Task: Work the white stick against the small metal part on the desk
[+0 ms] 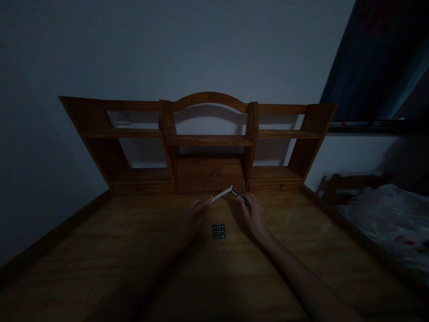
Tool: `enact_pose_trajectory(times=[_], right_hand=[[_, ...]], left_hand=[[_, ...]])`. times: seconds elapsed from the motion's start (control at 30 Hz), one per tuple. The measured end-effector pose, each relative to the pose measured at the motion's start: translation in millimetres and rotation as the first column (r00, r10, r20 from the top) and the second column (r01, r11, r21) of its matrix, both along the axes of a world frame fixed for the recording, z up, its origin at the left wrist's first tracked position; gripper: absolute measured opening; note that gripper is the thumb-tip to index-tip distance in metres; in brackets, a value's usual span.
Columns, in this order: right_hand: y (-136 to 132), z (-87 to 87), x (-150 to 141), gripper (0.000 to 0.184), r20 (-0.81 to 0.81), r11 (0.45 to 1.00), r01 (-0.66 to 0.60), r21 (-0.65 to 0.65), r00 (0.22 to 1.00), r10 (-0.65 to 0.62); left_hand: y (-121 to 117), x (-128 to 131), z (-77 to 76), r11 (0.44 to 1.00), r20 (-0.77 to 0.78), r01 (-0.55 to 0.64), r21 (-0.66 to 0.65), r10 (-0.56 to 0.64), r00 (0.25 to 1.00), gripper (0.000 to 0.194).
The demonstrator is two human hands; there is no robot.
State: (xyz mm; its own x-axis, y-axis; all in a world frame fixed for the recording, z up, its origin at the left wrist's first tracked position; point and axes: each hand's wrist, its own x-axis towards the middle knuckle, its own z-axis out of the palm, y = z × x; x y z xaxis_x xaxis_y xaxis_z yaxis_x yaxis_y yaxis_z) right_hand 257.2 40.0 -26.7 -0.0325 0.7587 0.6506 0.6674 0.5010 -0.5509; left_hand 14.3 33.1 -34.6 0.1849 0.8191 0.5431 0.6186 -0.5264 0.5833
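The left hand is nearly closed, with its thumb and fingers pinching the lower end of a thin, flat, white strip, which slants up to the right above the yellow-brown wooden desk. The right hand is curled around a slim, dark, pen-like tool, whose pale tip is at the strip's upper end, though I cannot tell if they touch. Between the forearms, a small dark block with three rows of pale marks lies on the desk.
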Motion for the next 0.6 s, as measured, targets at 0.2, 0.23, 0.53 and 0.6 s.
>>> enact_pose_trajectory(times=[0.2,0.23,0.53,0.6], right_hand=[[0.6,1.4,1.0,0.03,0.013,1.0,0.0,-0.005,1.0,0.0],[1.1,2.2,1.9,0.031,0.006,1.0,0.009,-0.002,1.0,-0.009],[2.3,4.1,2.3,0.033,-0.043,1.0,0.013,0.004,0.999,-0.013],[1.8,4.3,1.2,0.033,-0.06,1.0,0.016,0.006,0.998,-0.016]], left_hand=[[-0.3,1.5,-0.4,1.0,0.016,-0.014,-0.006,0.015,1.0,0.04],[-0.5,1.6,-0.7,1.0,0.014,-0.018,0.0,0.018,1.0,0.04],[4.3,-3.2,-4.3,0.997,-0.024,-0.074,-0.013,0.074,0.997,0.041],[4.8,-3.3,-4.5,0.997,-0.038,-0.08,-0.012,0.08,0.996,0.04]])
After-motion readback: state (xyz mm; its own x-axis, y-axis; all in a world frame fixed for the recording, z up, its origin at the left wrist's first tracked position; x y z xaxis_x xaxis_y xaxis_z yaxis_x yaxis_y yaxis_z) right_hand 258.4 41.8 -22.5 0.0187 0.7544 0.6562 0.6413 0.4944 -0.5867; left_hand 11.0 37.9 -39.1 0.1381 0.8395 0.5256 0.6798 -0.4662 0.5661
